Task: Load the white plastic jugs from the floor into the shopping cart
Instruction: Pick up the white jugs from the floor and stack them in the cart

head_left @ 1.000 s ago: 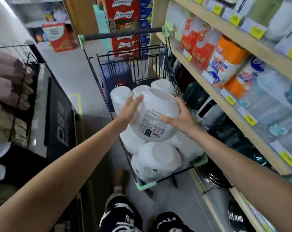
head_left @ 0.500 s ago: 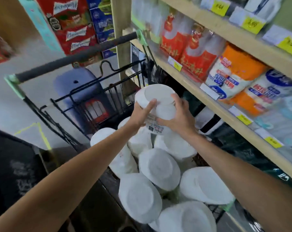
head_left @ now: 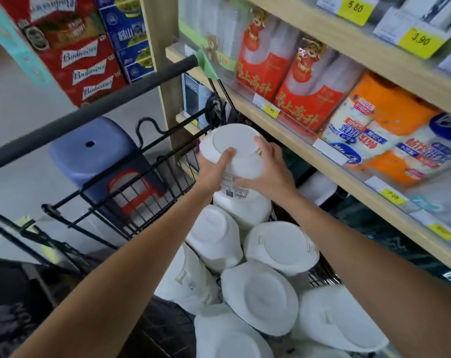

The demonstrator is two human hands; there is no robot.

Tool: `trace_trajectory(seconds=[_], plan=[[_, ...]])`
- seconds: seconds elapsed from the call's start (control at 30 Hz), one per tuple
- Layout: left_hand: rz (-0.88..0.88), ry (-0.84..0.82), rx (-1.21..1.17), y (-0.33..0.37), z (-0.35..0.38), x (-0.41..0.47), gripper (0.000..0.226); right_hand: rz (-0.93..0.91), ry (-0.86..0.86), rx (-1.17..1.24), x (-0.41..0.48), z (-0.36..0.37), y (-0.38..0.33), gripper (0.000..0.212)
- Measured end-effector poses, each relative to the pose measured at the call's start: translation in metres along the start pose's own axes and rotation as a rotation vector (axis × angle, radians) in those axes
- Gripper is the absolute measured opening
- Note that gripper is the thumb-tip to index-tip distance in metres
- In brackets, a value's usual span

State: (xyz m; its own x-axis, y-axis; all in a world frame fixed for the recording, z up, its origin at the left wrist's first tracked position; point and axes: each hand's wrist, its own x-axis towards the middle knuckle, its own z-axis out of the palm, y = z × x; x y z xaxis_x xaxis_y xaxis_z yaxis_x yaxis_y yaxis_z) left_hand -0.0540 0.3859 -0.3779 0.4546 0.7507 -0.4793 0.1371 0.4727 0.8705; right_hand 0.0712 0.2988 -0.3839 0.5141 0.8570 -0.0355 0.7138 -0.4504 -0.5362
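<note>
A white plastic jug (head_left: 234,143) lies bottom-up at the far end of the black wire shopping cart (head_left: 121,187), on top of another white jug (head_left: 245,205). My left hand (head_left: 214,169) grips its left side, thumb across the base. My right hand (head_left: 268,169) holds its right side, fingers curled over the rim of the base. Several more white jugs (head_left: 260,295) fill the cart below my arms, bottoms up or tilted.
A wooden shelf unit (head_left: 330,156) with packs of cups and tissue runs close along the cart's right side. The cart's dark handle bar (head_left: 90,115) crosses at the left. A blue plastic stool (head_left: 95,153) and stacked beer cartons (head_left: 74,55) stand beyond the cart.
Both hands carried the jug forward and down to the cart's far end, onto the pile. The view moved closer over the cart.
</note>
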Motion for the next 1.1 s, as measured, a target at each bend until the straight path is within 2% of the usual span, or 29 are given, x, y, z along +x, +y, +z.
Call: trace_trajectory(seconds=[0.13, 0.27, 0.33, 0.43, 0.57, 0.7, 0.83, 0.9, 0.93, 1.03, 1.1], plan=[[-0.053, -0.025, -0.009, 0.002, -0.006, 0.008, 0.060, -0.007, -0.058, 0.035, 0.007, -0.003, -0.004, 0.112], [0.002, 0.049, -0.017, 0.003, -0.002, 0.001, 0.059, 0.028, -0.111, 0.127, 0.004, -0.006, -0.005, 0.118], [0.075, 0.102, 0.027, 0.005, -0.001, -0.004, 0.068, 0.045, -0.137, 0.142, 0.001, -0.009, -0.006, 0.118], [0.199, 0.147, 0.319, 0.011, 0.001, -0.016, 0.091, 0.017, -0.116, 0.195, -0.009, -0.019, -0.009, 0.108], [0.403, 0.135, 0.659, 0.023, 0.011, -0.035, 0.086, 0.020, -0.115, 0.270, -0.031, -0.045, -0.007, 0.089], [0.437, 0.002, 0.787, 0.046, 0.040, -0.060, 0.081, 0.094, -0.069, 0.313, -0.061, -0.096, 0.002, 0.079], [0.450, -0.274, 0.711, 0.075, 0.094, -0.107, 0.075, 0.155, 0.053, 0.390, -0.105, -0.175, 0.019, 0.067], [0.473, -0.401, 0.693, 0.087, 0.129, -0.138, 0.064, 0.159, 0.132, 0.413, -0.137, -0.221, 0.028, 0.059], [0.500, -0.450, 0.701, 0.094, 0.148, -0.155, 0.058, 0.161, 0.180, 0.422, -0.156, -0.245, 0.032, 0.056], [0.583, -0.554, 0.717, 0.115, 0.208, -0.219, 0.066, 0.163, 0.318, 0.478, -0.219, -0.319, 0.044, 0.048], [0.671, -0.595, 0.672, 0.129, 0.249, -0.269, 0.062, 0.146, 0.402, 0.454, -0.266, -0.366, 0.054, 0.044]])
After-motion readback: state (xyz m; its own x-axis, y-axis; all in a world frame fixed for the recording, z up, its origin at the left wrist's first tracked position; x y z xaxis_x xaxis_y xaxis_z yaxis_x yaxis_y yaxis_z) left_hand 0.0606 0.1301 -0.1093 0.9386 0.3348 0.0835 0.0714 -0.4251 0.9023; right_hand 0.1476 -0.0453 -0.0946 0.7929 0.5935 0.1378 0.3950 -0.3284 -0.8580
